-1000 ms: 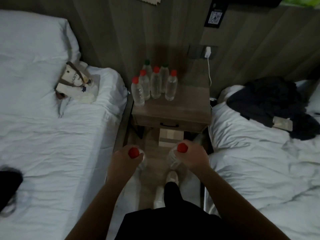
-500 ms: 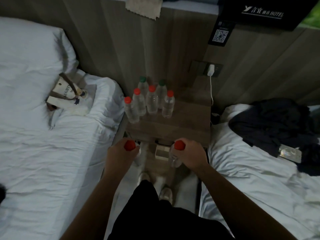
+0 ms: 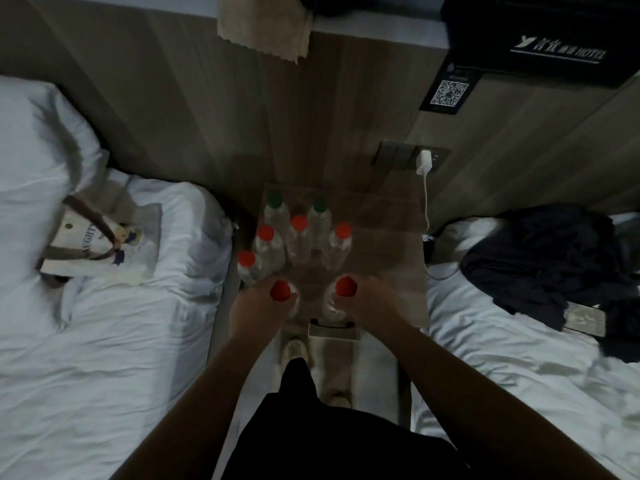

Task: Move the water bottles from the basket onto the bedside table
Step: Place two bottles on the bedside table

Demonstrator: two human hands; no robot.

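Risk sits mostly in the crowding: six bottles already stand in a tight cluster on the far left part of the bedside table (image 3: pixel 388 258), and the two being brought in are close to the nearest of them. The left hand (image 3: pixel 258 304) is wrapped around a red-capped bottle (image 3: pixel 280 291), just beside the standing bottle at the table's left near corner (image 3: pixel 246 263); a nudge while setting down could, I judge, tip that one off the edge toward the left bed (image 3: pixel 104 341). The right hand (image 3: pixel 372 301) is closed around a second red-capped bottle (image 3: pixel 345 287) over the near edge of the tabletop, below another standing red-capped bottle (image 3: pixel 340 244). Clear, light plastic bottles seem likely to topple in a chain if bumped. Whether either held bottle already rests on the wood cannot be told. Two green-capped bottles (image 3: pixel 275 206) stand at the far end of the cluster. No basket is in view, so what remains in it is unknown. A canvas bag (image 3: pixel 100 244) lies on the left bed, its contents hidden.
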